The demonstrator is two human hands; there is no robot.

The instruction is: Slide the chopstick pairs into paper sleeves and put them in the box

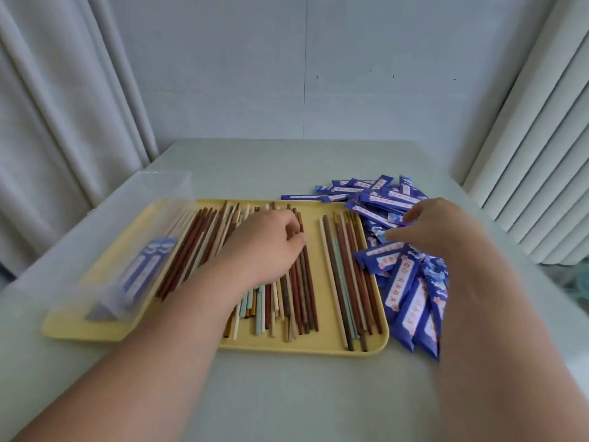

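Note:
A yellow tray (315,344) holds several loose chopsticks (345,275) in brown, cream and mint. My left hand (264,247) lies over the middle bunch, fingers curled round dark brown chopsticks (306,282). A heap of blue paper sleeves (411,295) lies to the right of the tray. My right hand (436,224) reaches into that heap, thumb and fingers closing on a blue sleeve (395,218). A clear plastic box (137,244) stands on the tray's left end with sleeved pairs (146,266) inside.
The pale green table (287,393) carries everything. Grey curtains (63,106) hang at the back left, and a white ribbed panel (541,170) stands at the right. The view is slightly blurred.

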